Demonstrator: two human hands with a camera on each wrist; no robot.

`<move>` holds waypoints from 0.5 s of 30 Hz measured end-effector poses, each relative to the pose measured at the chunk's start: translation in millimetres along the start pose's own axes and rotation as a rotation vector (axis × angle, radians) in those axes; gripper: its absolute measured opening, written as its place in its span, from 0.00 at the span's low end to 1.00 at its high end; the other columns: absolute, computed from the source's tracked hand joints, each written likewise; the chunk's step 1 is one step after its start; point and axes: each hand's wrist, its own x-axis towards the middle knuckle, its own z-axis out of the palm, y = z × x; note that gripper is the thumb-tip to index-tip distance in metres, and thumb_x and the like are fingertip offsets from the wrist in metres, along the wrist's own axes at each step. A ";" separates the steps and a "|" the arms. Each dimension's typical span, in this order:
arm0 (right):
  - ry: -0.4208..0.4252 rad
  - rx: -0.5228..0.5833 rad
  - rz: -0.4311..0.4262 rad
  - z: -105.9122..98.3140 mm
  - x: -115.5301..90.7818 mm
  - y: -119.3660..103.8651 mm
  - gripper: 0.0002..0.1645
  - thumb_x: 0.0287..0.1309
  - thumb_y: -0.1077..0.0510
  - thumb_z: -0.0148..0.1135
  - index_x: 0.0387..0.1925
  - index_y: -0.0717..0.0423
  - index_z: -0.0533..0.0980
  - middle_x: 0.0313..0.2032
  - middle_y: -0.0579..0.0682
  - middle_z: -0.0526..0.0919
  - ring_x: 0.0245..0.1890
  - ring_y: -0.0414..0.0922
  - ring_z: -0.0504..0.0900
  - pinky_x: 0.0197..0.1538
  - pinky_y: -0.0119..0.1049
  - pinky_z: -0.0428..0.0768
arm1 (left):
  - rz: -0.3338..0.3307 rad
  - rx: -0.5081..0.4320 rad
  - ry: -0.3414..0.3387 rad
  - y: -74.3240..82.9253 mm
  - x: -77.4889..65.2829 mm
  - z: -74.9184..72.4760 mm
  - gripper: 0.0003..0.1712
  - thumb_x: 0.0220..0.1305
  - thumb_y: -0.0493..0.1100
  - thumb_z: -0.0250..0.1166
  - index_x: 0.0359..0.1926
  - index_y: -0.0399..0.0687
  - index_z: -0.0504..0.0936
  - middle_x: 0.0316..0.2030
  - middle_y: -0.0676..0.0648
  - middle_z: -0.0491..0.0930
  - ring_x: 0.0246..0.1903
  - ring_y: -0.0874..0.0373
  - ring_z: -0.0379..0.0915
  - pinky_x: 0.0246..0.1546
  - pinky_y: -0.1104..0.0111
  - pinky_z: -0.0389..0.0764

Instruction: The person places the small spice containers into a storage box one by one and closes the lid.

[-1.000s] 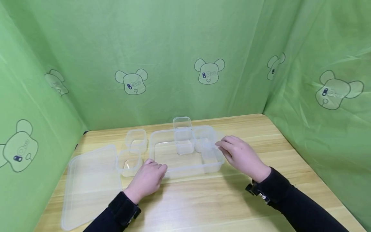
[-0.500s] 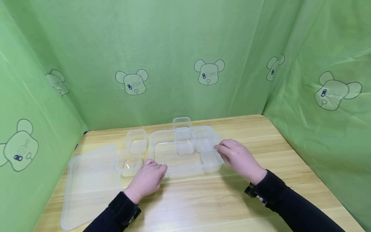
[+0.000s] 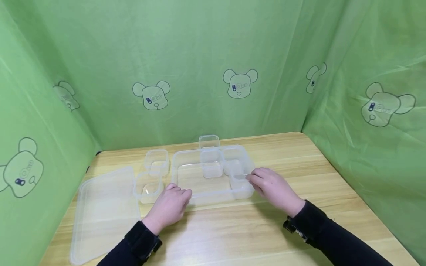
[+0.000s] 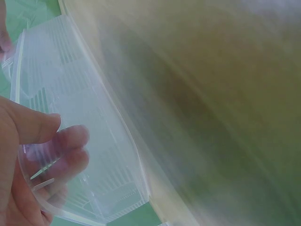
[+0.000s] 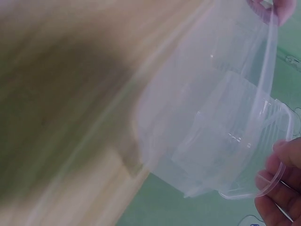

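A large clear plastic box [image 3: 213,197] stands on the table. My left hand [image 3: 170,203] pinches its rim near the front left corner; in the left wrist view the thumb [image 4: 42,127] lies inside the rim and fingers show through the wall. My right hand [image 3: 276,190] pinches the rim of a small clear container [image 5: 254,155] that sits in the right front part of the box, as the right wrist view shows. Another small container [image 3: 233,154] is in the box's back right corner. Beside it, a clear container [image 3: 212,168] is at the middle of the back wall.
Left of the box stand two small clear containers, a back one [image 3: 156,160] and a front one [image 3: 148,188]. A large translucent lid [image 3: 106,214] lies flat at the far left. Behind the box is one more clear container [image 3: 209,140]. Green cloth walls [image 3: 199,44] enclose the table [image 3: 233,236].
My right hand has moved down and slightly toward me with the small container, which now sits lower in the box's right side. My left hand has stayed at the rim.
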 end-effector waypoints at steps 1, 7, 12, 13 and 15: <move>-0.008 -0.001 -0.004 1.6 -1.1 -0.4 0.19 0.47 0.70 0.74 0.44 0.61 0.83 0.35 0.49 0.81 0.37 0.47 0.80 0.42 0.42 0.82 | 0.000 -0.001 0.001 0.1 -0.2 0.2 0.15 0.61 0.38 0.65 0.28 0.54 0.66 0.17 0.60 0.65 0.21 0.61 0.65 0.46 0.63 0.71; -0.046 -0.011 -0.007 5.0 -3.4 -3.4 0.19 0.47 0.68 0.75 0.44 0.61 0.83 0.35 0.48 0.81 0.36 0.46 0.81 0.42 0.41 0.82 | -0.002 -0.004 0.001 0.4 -0.8 0.7 0.15 0.62 0.38 0.64 0.28 0.54 0.65 0.17 0.60 0.65 0.21 0.60 0.65 0.46 0.63 0.71; -0.084 -0.026 -0.002 3.9 -2.0 -3.8 0.18 0.48 0.68 0.75 0.44 0.60 0.83 0.35 0.47 0.81 0.36 0.45 0.81 0.43 0.40 0.82 | 0.003 -0.002 0.015 -0.3 -0.6 1.0 0.15 0.62 0.38 0.64 0.28 0.54 0.65 0.17 0.60 0.64 0.21 0.61 0.64 0.46 0.63 0.70; -0.089 -0.029 -0.005 3.9 -1.7 -3.6 0.18 0.48 0.68 0.75 0.43 0.60 0.83 0.34 0.48 0.81 0.36 0.45 0.81 0.43 0.40 0.82 | 0.005 -0.001 0.018 -0.4 -0.6 1.2 0.15 0.62 0.38 0.64 0.28 0.54 0.65 0.17 0.60 0.64 0.21 0.61 0.64 0.46 0.63 0.70; -0.097 -0.032 -0.013 3.0 -0.7 -3.1 0.17 0.48 0.69 0.75 0.43 0.59 0.83 0.34 0.47 0.80 0.35 0.44 0.81 0.42 0.39 0.82 | 0.009 0.001 0.023 -0.7 -0.4 1.7 0.15 0.62 0.38 0.64 0.28 0.54 0.65 0.17 0.60 0.64 0.21 0.61 0.64 0.46 0.63 0.70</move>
